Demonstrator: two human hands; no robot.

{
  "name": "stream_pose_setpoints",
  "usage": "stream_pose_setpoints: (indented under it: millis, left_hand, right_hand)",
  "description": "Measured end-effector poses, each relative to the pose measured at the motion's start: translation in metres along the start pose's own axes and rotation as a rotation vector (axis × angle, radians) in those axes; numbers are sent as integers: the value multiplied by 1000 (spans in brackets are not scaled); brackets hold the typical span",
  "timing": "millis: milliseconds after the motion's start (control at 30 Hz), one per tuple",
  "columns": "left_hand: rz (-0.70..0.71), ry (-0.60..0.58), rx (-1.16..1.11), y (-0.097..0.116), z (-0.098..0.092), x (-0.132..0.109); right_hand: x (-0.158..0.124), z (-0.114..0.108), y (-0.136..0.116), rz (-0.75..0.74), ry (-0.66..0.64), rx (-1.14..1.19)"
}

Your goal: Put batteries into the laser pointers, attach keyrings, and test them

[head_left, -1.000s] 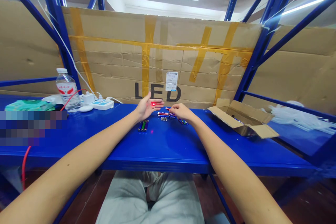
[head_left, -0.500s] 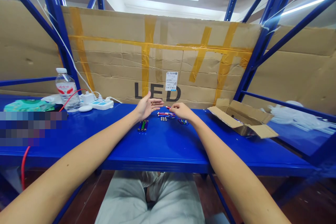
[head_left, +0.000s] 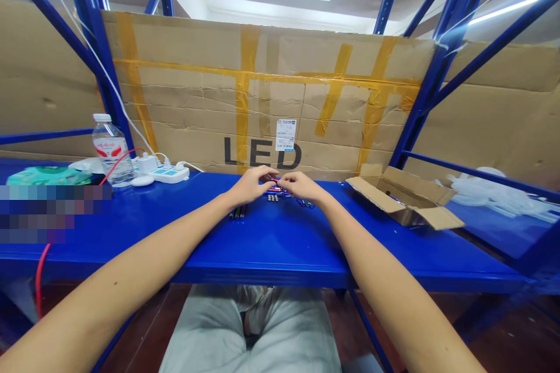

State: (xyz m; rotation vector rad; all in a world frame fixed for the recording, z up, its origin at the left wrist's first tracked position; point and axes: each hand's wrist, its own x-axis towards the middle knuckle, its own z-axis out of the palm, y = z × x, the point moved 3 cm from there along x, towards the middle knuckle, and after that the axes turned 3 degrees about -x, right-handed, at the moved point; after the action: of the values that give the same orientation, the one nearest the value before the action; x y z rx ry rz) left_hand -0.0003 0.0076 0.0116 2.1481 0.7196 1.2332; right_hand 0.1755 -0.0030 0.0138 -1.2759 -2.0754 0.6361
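Both my hands meet at the far middle of the blue shelf (head_left: 271,239). My right hand (head_left: 300,185) pinches a small red laser pointer (head_left: 273,181), and my left hand (head_left: 251,183) has its fingers curled onto the pointer's other end. Just beyond and under the hands lie more pointers (head_left: 275,191). Several small button batteries (head_left: 273,198) sit beside them. A few dark pointers (head_left: 237,212) lie under my left wrist, and others (head_left: 305,203) sit by my right wrist.
An open cardboard box (head_left: 406,198) stands at the right, with clear plastic bags (head_left: 499,195) beyond it. At the left are a water bottle (head_left: 112,150), a white power strip (head_left: 168,173), a red cable (head_left: 41,271) and a green tissue pack (head_left: 48,175). A taped cardboard sheet marked LED (head_left: 262,105) backs the shelf.
One second ago a red dot shone on my open left palm. The dot went out, and my left hand has turned over and closed onto the pointer that my right hand holds.
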Motion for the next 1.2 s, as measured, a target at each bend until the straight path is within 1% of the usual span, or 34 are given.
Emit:
stream_pose_setpoints:
  millis: [67, 100, 267, 367, 433, 500, 567, 633, 667, 733, 800, 933, 1067, 1200]
  left_hand:
    - [64, -52, 81, 6, 5, -1]
    - [76, -56, 100, 7, 6, 0]
    - [46, 18, 173, 3, 1, 4]
    - [20, 14, 207, -5, 0, 5]
    - [3, 8, 218, -11, -1, 7]
    - [-8, 12, 236, -18, -2, 12]
    - [-14, 26, 261, -26, -4, 21]
    - [-33, 33, 275, -36, -6, 32]
    - [-55, 23, 279, -42, -7, 38]
    - [-99, -26, 291, -55, -7, 49]
    - [-130, -52, 301, -66, -7, 56]
    - [-259, -123, 315, -85, -5, 60]
    - [-336, -160, 338, -94, -4, 60]
    - [-394, -197, 339, -98, -2, 61]
  right_hand:
    - [0, 0, 0, -29, -28, 57]
    - [0, -1, 0, -39, -32, 79]
    - [5, -8, 9, -44, 1, 66]
    - [10, -10, 18, -62, 54, 36]
    - [14, -10, 24, -76, 113, -18]
    - [18, -10, 30, -95, 181, -124]
    - [24, -9, 33, -117, 239, -248]
    - [32, -9, 37, -130, 262, -351]
    - [36, -8, 38, -128, 255, -392]
    - [47, -6, 41, -112, 206, -465]
    - [56, -3, 43, -85, 148, -535]
    - [69, 5, 47, -40, 71, -629]
    - [72, 13, 54, -19, 27, -646]
    - [70, 17, 58, 8, -9, -609]
